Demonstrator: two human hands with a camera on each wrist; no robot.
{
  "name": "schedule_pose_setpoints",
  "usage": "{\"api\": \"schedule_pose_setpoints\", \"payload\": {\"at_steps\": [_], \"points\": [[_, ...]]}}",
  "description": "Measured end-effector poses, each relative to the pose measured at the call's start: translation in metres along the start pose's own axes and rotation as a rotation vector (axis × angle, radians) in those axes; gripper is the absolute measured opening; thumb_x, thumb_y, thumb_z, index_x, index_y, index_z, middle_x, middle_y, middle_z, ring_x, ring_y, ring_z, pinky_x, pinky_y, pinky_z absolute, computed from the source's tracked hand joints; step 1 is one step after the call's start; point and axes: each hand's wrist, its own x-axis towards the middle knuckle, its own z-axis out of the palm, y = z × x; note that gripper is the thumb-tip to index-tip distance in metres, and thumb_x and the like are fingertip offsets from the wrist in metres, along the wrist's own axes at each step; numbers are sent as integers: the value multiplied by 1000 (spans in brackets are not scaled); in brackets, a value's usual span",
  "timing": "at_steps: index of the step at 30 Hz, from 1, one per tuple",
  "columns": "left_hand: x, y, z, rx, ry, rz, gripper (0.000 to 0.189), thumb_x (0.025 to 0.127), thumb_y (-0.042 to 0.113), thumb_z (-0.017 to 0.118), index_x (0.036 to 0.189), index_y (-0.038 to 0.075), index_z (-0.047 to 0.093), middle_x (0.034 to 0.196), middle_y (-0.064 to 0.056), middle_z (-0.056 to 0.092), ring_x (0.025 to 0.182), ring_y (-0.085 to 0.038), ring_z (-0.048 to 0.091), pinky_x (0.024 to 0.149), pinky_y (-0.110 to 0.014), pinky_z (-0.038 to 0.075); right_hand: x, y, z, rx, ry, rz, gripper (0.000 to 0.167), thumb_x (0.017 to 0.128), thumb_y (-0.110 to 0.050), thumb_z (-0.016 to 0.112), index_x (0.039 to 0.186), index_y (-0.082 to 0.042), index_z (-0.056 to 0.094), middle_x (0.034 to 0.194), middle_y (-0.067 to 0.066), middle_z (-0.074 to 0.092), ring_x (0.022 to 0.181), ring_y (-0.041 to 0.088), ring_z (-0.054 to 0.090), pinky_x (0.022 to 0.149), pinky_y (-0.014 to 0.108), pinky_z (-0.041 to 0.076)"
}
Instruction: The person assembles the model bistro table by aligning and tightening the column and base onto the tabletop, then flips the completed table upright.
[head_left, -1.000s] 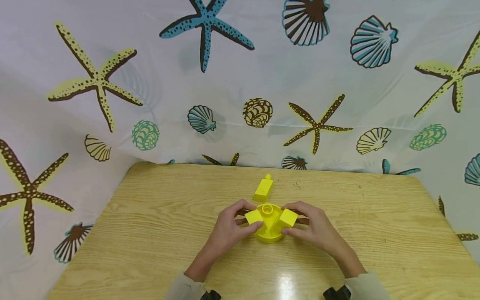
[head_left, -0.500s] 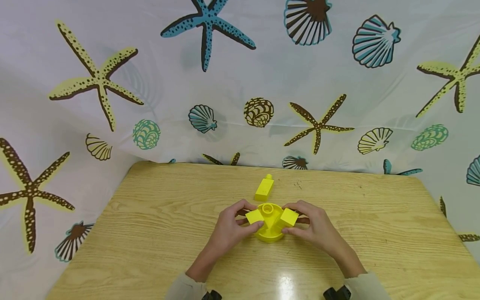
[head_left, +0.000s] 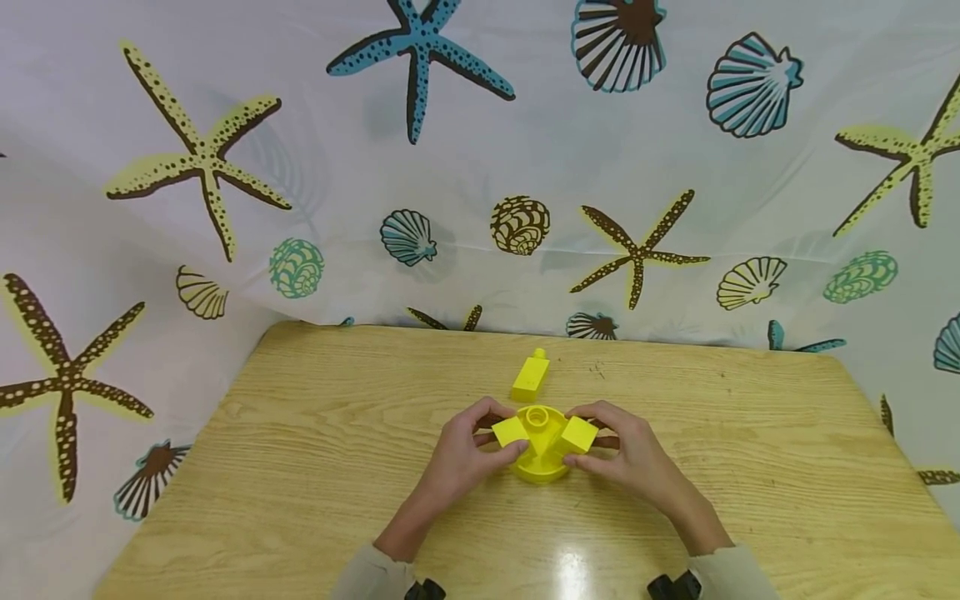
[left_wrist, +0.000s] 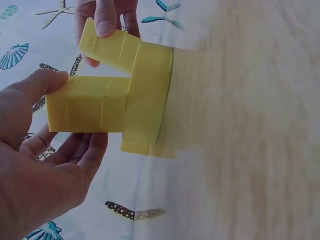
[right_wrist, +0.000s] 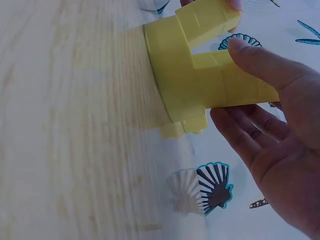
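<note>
A round yellow base with a ring-shaped socket at its far side sits on the table. Two yellow rectangular blocks rise from it, leaning apart. My left hand grips the left block between thumb and fingers; the left wrist view shows that block meeting the base. The right block is pinched by my right hand, and its lower end joins the base in the right wrist view. Behind the base lies a third yellow block with a round peg at its far end.
The wooden table reaches back to a white curtain printed with starfish and shells. Light sleeves and black wrist cameras show at the bottom of the head view.
The head view has shifted very slightly. Both hands keep the same hold on their blocks, and the third block still lies behind the base.
</note>
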Motion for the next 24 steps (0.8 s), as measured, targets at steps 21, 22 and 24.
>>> {"api": "schedule_pose_setpoints", "payload": {"at_steps": [21, 22, 24], "points": [[-15, 45, 56, 379, 53, 287, 54, 87, 11, 84, 136, 3, 62, 135, -6, 54, 123, -22, 58, 102, -32, 53, -6, 4, -26, 30, 139, 63, 31, 99, -16, 70, 128, -7, 66, 118, 18, 69, 108, 28, 68, 90, 34, 60], [-15, 46, 59, 374, 49, 274, 57, 88, 11, 83, 139, 2, 60, 138, -7, 53, 125, -23, 57, 104, -33, 52, -5, 5, -26, 17, 143, 58, 31, 99, -16, 71, 129, -7, 66, 118, 18, 69, 108, 28, 68, 90, 35, 60], [-15, 47, 65, 368, 37, 244, 60, 91, 13, 81, 144, 0, 55, 144, -9, 51, 130, -24, 55, 106, -34, 50, 0, 9, -26, 1, 148, 48, 34, 98, -15, 72, 130, -6, 65, 117, 19, 69, 107, 29, 68, 90, 37, 60]]}}
